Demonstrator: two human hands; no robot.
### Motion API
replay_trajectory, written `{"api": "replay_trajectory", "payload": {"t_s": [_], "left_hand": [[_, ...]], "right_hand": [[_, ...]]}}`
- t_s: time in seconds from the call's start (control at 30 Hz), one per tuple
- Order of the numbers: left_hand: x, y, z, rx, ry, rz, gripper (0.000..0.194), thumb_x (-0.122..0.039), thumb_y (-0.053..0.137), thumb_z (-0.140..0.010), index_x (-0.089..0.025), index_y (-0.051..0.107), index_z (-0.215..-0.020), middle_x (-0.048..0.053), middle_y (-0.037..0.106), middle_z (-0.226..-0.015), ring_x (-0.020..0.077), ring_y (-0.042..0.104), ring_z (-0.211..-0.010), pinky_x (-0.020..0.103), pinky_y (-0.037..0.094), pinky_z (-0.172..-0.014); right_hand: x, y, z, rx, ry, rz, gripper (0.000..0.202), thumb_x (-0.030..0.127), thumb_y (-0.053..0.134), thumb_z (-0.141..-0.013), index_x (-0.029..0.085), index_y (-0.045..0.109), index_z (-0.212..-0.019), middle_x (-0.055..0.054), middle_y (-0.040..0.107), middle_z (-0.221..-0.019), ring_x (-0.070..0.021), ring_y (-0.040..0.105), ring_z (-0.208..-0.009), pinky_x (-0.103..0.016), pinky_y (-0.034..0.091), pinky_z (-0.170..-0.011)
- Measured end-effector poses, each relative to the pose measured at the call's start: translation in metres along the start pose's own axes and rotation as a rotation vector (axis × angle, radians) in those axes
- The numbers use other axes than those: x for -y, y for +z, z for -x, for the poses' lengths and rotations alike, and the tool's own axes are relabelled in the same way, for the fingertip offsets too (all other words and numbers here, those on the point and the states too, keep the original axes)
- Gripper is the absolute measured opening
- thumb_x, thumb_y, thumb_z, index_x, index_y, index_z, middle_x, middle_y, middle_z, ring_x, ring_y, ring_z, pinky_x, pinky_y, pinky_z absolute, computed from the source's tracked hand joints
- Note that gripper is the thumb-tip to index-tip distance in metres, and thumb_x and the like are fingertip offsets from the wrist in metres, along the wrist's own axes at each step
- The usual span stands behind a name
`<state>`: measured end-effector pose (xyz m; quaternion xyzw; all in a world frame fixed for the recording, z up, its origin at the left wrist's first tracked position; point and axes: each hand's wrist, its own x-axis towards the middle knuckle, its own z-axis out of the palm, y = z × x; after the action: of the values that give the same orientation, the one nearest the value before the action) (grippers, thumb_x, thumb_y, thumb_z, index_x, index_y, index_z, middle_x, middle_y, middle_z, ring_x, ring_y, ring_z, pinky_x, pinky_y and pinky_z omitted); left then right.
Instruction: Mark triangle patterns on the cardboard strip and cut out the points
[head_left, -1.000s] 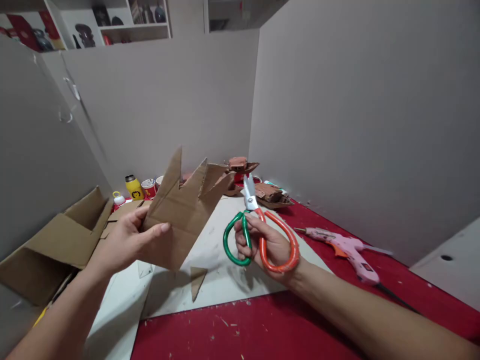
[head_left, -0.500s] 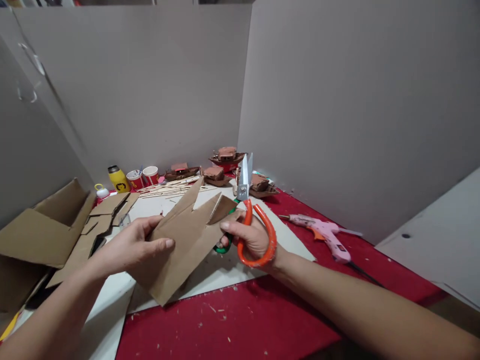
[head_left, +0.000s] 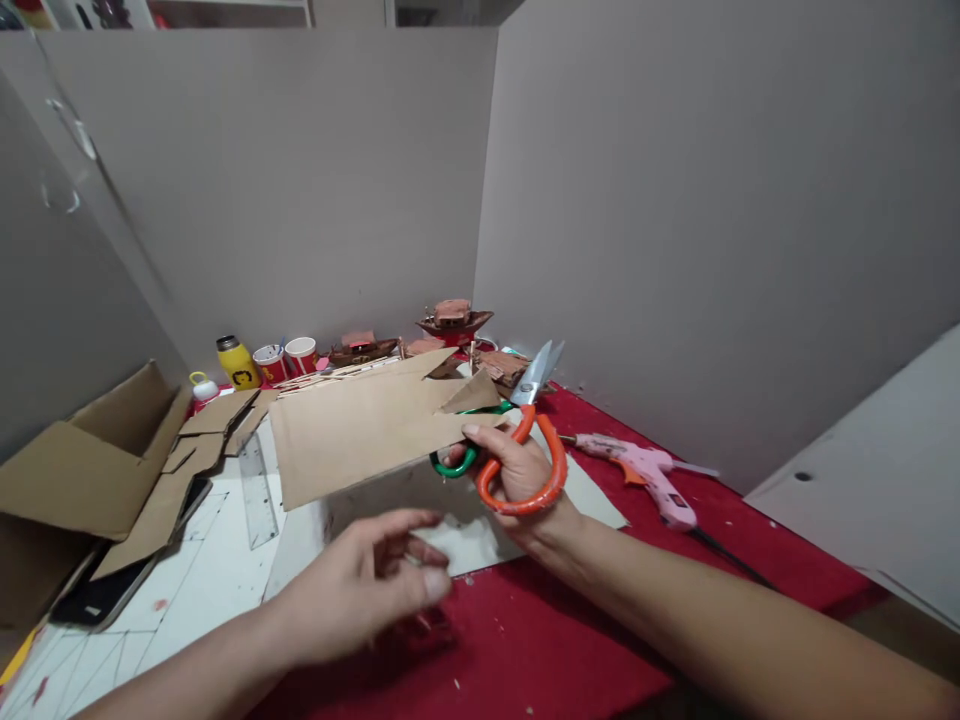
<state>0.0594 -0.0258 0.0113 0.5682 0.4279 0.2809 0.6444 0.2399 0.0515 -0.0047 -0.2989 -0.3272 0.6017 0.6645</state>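
My right hand (head_left: 517, 470) is closed on the corner of a notched piece of brown cardboard (head_left: 352, 430), thumb on top. In the same hand are orange-handled scissors (head_left: 534, 385), their blades pointing up and away. A green-handled tool (head_left: 456, 465) shows at those fingers, partly hidden behind the cardboard; I cannot tell whether it is gripped. My left hand (head_left: 375, 575) is apart from the cardboard, nearer to me, with fingers curved and spread and nothing in them.
A pink glue gun (head_left: 652, 470) lies right on the red table (head_left: 480, 650). At left are an open cardboard box (head_left: 82, 470), a phone (head_left: 101, 595) and a clear ruler (head_left: 259, 490). Model boats (head_left: 454, 315), paper cups (head_left: 301, 355) and a yellow bottle (head_left: 236, 362) stand behind.
My left hand has let go of the cardboard and moved down towards me. The cardboard has swung up to the left, held by my right hand, and the scissors have tilted right.
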Motion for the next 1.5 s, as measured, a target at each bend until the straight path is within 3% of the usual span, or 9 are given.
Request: {"api": "replay_trajectory", "payload": {"t_s": [0.17, 0.33, 0.5, 0.63, 0.77, 0.9, 1.07, 1.2, 1.5], "left_hand": [[0.017, -0.012, -0.028, -0.143, 0.073, 0.432, 0.048, -0.057, 0.075, -0.078, -0.019, 0.075, -0.108, 0.013, 0.074, -0.113, 0.0258, 0.066, -0.109, 0.035, 0.053, -0.09], [-0.007, -0.025, -0.019, -0.341, 0.151, 0.458, 0.027, -0.042, 0.081, -0.075, -0.017, 0.076, -0.084, 0.008, 0.077, -0.092, 0.0247, 0.069, -0.099, 0.043, 0.05, -0.102], [-0.04, -0.069, -0.002, -0.537, 0.333, 0.247, 0.019, -0.032, 0.081, -0.066, -0.018, 0.07, -0.059, 0.002, 0.07, -0.062, 0.0207, 0.068, -0.067, 0.037, 0.06, -0.073], [-0.053, -0.104, 0.009, -0.58, 0.389, 0.158, 0.022, -0.028, 0.075, -0.065, -0.019, 0.063, -0.049, 0.001, 0.061, -0.051, 0.0173, 0.059, -0.05, 0.033, 0.055, -0.053], [-0.055, -0.119, 0.013, -0.591, 0.442, 0.085, 0.027, -0.025, 0.074, -0.065, -0.02, 0.058, -0.044, -0.002, 0.051, -0.045, 0.0143, 0.053, -0.046, 0.031, 0.05, -0.05], [-0.057, -0.124, 0.019, -0.587, 0.479, 0.056, 0.022, -0.023, 0.076, -0.062, -0.02, 0.062, -0.046, -0.001, 0.055, -0.048, 0.0152, 0.056, -0.049, 0.033, 0.053, -0.054], [-0.061, -0.12, 0.021, -0.594, 0.58, 0.076, 0.016, -0.023, 0.074, -0.062, -0.022, 0.064, -0.05, -0.002, 0.057, -0.047, 0.0196, 0.065, -0.06, 0.038, 0.059, -0.07], [-0.059, -0.11, 0.012, -0.58, 0.619, 0.138, 0.014, -0.033, 0.077, -0.072, -0.021, 0.07, -0.075, 0.003, 0.075, -0.078, 0.0252, 0.072, -0.088, 0.039, 0.06, -0.079], [-0.051, -0.096, 0.005, -0.586, 0.711, 0.068, 0.026, -0.043, 0.081, -0.077, -0.023, 0.072, -0.091, 0.0, 0.077, -0.086, 0.0173, 0.073, -0.072, 0.025, 0.06, -0.06]], "right_hand": [[-0.01, 0.004, 0.022, 0.119, 0.092, 0.074, 0.025, 0.032, 0.081, -0.063, 0.018, 0.061, -0.065, -0.002, 0.067, -0.052, -0.0183, 0.064, -0.047, -0.028, 0.053, -0.047], [-0.011, 0.0, 0.027, 0.343, 0.05, 0.208, 0.024, 0.038, 0.076, -0.075, 0.015, 0.068, -0.08, -0.003, 0.068, -0.056, -0.0172, 0.064, -0.053, -0.027, 0.053, -0.055], [-0.005, -0.007, 0.022, 0.356, 0.013, 0.165, 0.027, 0.04, 0.077, -0.077, 0.019, 0.061, -0.078, -0.001, 0.068, -0.069, -0.014, 0.062, -0.047, -0.027, 0.05, -0.049], [-0.006, -0.017, 0.024, 0.531, 0.077, 0.327, 0.03, 0.048, 0.069, -0.085, 0.019, 0.06, -0.085, 0.0, 0.063, -0.072, -0.0132, 0.059, -0.05, -0.026, 0.049, -0.051], [-0.004, -0.02, 0.029, 0.773, 0.137, 0.604, 0.04, 0.058, 0.063, -0.086, 0.019, 0.058, -0.087, 0.001, 0.054, -0.067, -0.0131, 0.051, -0.055, -0.024, 0.043, -0.05], [-0.002, -0.017, 0.029, 0.935, 0.09, 0.746, 0.048, 0.067, 0.06, -0.083, 0.02, 0.05, -0.077, 0.004, 0.045, -0.061, -0.0109, 0.041, -0.051, -0.024, 0.034, -0.047], [-0.001, -0.019, 0.03, 0.978, 0.262, 0.706, 0.056, 0.076, 0.047, -0.086, 0.02, 0.047, -0.083, 0.003, 0.045, -0.063, -0.0116, 0.044, -0.052, -0.023, 0.035, -0.047], [0.003, -0.017, 0.033, 1.052, 0.262, 0.759, 0.06, 0.079, 0.045, -0.084, 0.02, 0.046, -0.077, 0.002, 0.046, -0.06, -0.0111, 0.041, -0.051, -0.022, 0.031, -0.045], [0.006, -0.014, 0.033, 0.988, 0.277, 0.841, 0.063, 0.082, 0.041, -0.085, 0.019, 0.045, -0.075, 0.002, 0.047, -0.059, -0.0114, 0.044, -0.05, -0.022, 0.034, -0.045]]}}
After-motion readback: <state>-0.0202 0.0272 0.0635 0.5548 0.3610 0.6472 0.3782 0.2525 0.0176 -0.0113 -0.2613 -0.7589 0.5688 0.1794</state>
